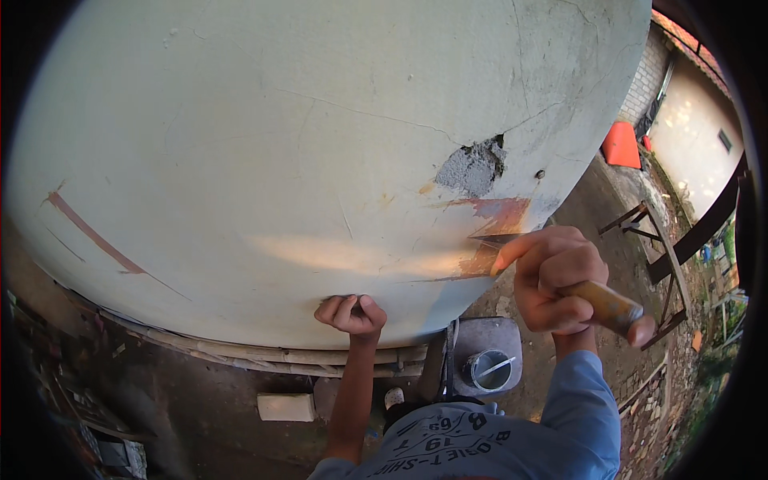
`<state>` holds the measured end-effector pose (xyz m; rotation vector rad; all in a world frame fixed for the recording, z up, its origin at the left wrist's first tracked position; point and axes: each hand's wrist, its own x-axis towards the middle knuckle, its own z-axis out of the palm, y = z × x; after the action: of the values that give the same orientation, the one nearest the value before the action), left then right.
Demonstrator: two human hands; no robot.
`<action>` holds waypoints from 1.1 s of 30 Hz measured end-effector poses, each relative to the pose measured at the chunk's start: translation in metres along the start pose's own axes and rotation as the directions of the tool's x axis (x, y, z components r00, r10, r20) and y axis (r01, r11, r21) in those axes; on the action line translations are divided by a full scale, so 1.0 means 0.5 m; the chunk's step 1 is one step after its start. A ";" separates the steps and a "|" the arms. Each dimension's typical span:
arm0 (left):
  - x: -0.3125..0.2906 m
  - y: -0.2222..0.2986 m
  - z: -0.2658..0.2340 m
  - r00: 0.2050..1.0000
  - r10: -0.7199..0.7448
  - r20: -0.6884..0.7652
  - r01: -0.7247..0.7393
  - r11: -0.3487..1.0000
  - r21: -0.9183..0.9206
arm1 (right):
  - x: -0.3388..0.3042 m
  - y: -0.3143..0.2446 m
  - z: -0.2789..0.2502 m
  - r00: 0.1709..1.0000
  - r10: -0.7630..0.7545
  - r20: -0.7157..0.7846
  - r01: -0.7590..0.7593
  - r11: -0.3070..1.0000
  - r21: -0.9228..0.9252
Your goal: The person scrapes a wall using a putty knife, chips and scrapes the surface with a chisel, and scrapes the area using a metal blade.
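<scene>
My right hand (560, 276) is wrapped around the worn, yellowish wooden handle of a scraper (602, 306). Its dark, thin blade (494, 238) lies against a pale wall (264, 184), over a reddish-brown patch (500, 214) near the right edge. Above that patch is a rough grey hole (472, 168) where the surface has broken away. Lower and to the left, my left hand (352, 314) is curled closed close to the wall. A dark sliver shows along its fingertips, but I cannot make out what it is.
Below the wall stands a stool (500, 336) bearing a round container (490, 370) with a light stick across it. A pale block (286, 407) lies on the ground, bamboo poles (320, 356) run under the wall, and a metal frame (668, 256) stands right, near an orange object (622, 146).
</scene>
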<state>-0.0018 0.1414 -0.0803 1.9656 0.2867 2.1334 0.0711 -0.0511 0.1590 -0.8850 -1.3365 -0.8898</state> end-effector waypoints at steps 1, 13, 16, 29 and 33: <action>0.001 -0.003 0.002 1.000 -0.007 -0.004 0.007 1.000 0.001 | 0.009 -0.011 -0.004 0.995 0.028 0.096 -0.017 0.994 -0.106; 0.007 0.003 0.009 1.000 0.001 -0.013 -0.001 1.000 0.004 | 0.017 -0.021 -0.038 0.996 0.026 -0.088 -0.023 0.999 0.039; 0.002 -0.006 0.001 1.000 -0.011 -0.021 0.011 1.000 0.017 | 0.012 -0.005 -0.019 0.993 0.102 0.062 -0.104 0.994 0.021; 0.011 0.004 0.016 1.000 0.011 -0.014 -0.012 1.000 -0.018 | 0.019 -0.019 -0.033 0.994 0.031 -0.109 -0.021 0.995 0.094; 0.005 0.003 0.005 1.000 0.005 0.001 -0.005 1.000 0.017 | 0.006 -0.002 -0.008 1.000 -0.005 0.002 0.005 1.000 -0.025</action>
<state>0.0005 0.1409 -0.0775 1.9787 0.3005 2.1394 0.0719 -0.0550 0.1618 -0.9028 -1.3321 -0.9111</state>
